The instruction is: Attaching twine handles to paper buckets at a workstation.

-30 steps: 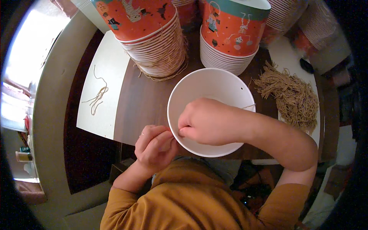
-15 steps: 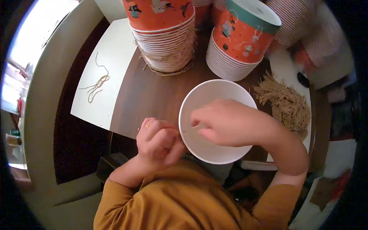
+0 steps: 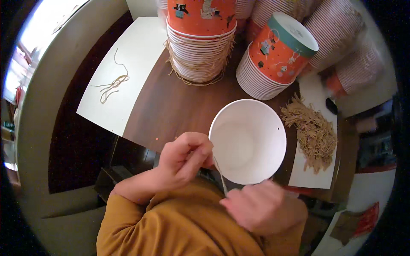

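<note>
At the near rim of the white paper bowl, left hand and right hand (both pinched shut) draw a thin string taut; knotting it seems next, needing steady tension.

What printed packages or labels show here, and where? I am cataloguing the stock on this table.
Stack of paper tubs: table's far edge, middle; round, orange with small printed figures, white rims.
Tilted stack of paper tubs: right of it; orange, printed figures, green rim on top.
Striped cup stacks: far right; red and white.
White bowl: near the hands; unprinted.
No signs or screens.
</note>
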Motion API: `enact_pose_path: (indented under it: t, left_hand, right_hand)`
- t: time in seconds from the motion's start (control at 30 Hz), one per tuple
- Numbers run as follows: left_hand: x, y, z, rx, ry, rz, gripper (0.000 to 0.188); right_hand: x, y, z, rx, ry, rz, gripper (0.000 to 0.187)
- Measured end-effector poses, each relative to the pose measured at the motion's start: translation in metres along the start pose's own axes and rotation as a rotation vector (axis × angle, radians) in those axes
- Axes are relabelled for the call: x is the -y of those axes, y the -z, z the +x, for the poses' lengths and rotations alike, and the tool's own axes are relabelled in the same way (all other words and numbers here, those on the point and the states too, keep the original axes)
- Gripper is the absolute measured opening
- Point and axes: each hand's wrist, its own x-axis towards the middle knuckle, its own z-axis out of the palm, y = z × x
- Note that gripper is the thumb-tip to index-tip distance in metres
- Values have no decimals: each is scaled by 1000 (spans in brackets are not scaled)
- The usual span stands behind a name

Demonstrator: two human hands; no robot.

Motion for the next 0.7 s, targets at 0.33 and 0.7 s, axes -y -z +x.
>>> enact_pose_path:
  t: [0.33,0.7]
  left_hand:
    - [11,-13,12,-41,128,83,9]
    - [9,3,23,406,-432,562,32]
  right_hand:
    - [-24,-34,-2,-288,-242,-194,12]
    - [3,-67,4,-403,-139,1,21]
